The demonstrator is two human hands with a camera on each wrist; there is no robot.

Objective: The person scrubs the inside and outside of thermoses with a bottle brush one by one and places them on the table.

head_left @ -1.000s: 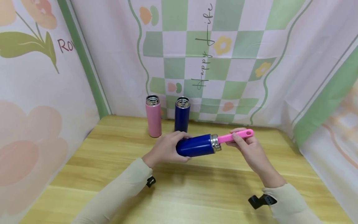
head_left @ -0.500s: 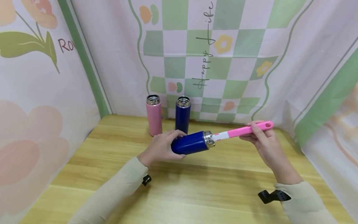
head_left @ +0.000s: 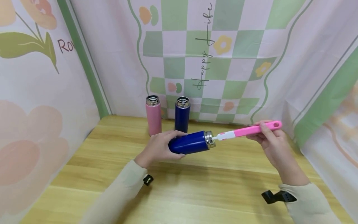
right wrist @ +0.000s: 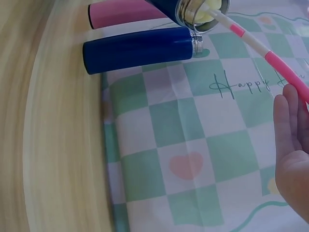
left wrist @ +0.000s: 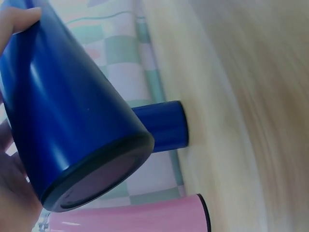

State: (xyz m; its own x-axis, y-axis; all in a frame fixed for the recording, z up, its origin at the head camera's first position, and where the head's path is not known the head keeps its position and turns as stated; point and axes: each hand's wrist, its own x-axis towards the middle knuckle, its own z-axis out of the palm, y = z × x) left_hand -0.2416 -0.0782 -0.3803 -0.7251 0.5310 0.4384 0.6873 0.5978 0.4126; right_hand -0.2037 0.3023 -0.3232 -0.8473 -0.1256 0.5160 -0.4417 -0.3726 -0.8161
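My left hand (head_left: pixel 160 146) grips a dark blue steel bottle (head_left: pixel 190 143) around its base end, holding it tilted above the table with its open mouth facing right. Between thumb and fingers, my right hand (head_left: pixel 272 144) pinches the pink handle (head_left: pixel 254 130) of a bottle brush. The brush's white neck (head_left: pixel 226 135) is outside the bottle, and its thin stem runs into the mouth. In the right wrist view a pale yellow brush head (right wrist: pixel 203 14) shows just inside the steel rim. The left wrist view shows the bottle's round base (left wrist: pixel 104 176).
Behind the held bottle stand two uncapped bottles, one pink (head_left: pixel 153 119) and one dark blue (head_left: pixel 181 118), upright on the wooden table (head_left: pixel 179 193). A checked green-and-white curtain (head_left: pixel 195 68) hangs along the table's back edge.
My right hand has drawn the brush out to the right, baring its white neck and thin stem. The left hand has shifted slightly left with the bottle.
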